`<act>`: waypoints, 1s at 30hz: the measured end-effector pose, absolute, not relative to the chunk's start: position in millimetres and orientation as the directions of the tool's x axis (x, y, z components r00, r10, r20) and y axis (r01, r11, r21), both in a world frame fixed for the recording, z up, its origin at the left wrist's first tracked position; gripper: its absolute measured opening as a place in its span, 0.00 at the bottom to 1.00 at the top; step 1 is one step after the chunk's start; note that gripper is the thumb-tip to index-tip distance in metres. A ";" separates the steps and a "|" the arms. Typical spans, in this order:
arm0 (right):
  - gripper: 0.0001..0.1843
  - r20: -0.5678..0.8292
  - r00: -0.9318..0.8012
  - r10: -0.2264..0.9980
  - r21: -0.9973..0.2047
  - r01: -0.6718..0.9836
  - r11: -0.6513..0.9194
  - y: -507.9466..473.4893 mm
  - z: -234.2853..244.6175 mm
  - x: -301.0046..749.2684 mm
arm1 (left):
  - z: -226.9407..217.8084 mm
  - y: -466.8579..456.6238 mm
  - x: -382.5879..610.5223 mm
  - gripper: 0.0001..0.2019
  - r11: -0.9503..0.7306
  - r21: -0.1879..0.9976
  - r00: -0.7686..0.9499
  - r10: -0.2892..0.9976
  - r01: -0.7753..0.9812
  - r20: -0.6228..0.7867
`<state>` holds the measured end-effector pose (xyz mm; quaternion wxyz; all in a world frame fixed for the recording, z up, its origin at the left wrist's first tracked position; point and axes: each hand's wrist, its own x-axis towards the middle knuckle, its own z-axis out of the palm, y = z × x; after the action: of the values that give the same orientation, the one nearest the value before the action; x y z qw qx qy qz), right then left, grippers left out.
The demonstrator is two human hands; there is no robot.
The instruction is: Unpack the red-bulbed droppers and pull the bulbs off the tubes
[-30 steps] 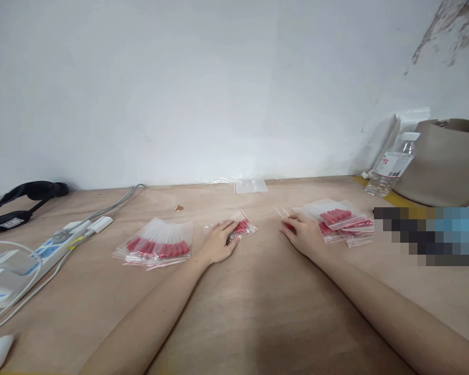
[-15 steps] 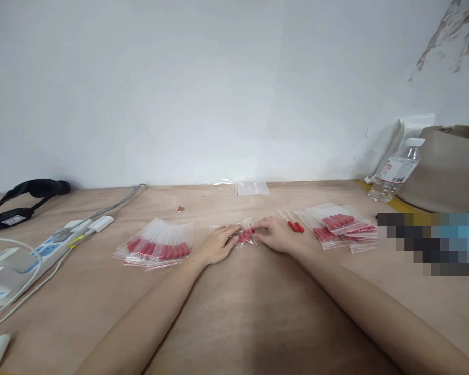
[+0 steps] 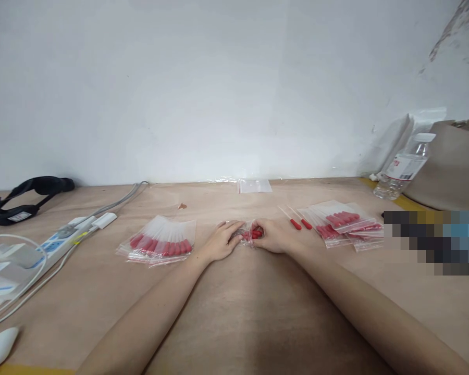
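Note:
A small clear zip bag (image 3: 244, 242) lies on the table between my hands, partly covered by fingers. My left hand (image 3: 223, 241) has its fingers and thumb closed on the bag's left part. Thumb and fingers of my right hand (image 3: 272, 235) are closed around several red-tipped sticks (image 3: 257, 233) at the bag's right end; how far they lie inside the bag I cannot tell. Two loose red-tipped sticks (image 3: 300, 224) lie just right of my right hand. A fanned stack of filled zip bags (image 3: 160, 242) rests left of my left hand.
More filled bags (image 3: 342, 224) lie at the right. By the wall is a flat clear bag (image 3: 255, 186). A power strip (image 3: 42, 252) with cables and a black strap-like object (image 3: 29, 200) are on the left. A bottle (image 3: 404, 166) leans by a beige container (image 3: 449, 161).
My right hand has closed in over the red tips at the bag's right end, covering more of the bag. The view has shifted slightly.

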<state>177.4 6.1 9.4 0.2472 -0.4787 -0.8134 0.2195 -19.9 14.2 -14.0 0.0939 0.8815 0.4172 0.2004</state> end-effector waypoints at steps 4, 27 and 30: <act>0.09 0.186 -0.384 0.904 -0.614 0.673 0.413 0.4 13.2 175.7 | -15.0 13.9 -20.5 0.21 -0.643 0.332 0.580 0.766 0.690 0.277; 0.09 0.302 -0.394 0.868 -0.540 0.679 0.496 6.7 9.7 197.3 | -13.0 11.9 -20.9 0.21 -0.620 0.318 0.579 0.784 0.717 0.224; 0.12 0.307 -0.325 0.894 -0.655 0.610 0.446 20.1 4.1 215.4 | -13.6 12.1 -20.8 0.21 -0.609 0.300 0.571 0.793 0.734 0.212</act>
<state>215.4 20.1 4.1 0.3282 -0.4793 -0.7845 0.2169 -20.8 12.1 -13.6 0.0896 0.8818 0.4330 0.1643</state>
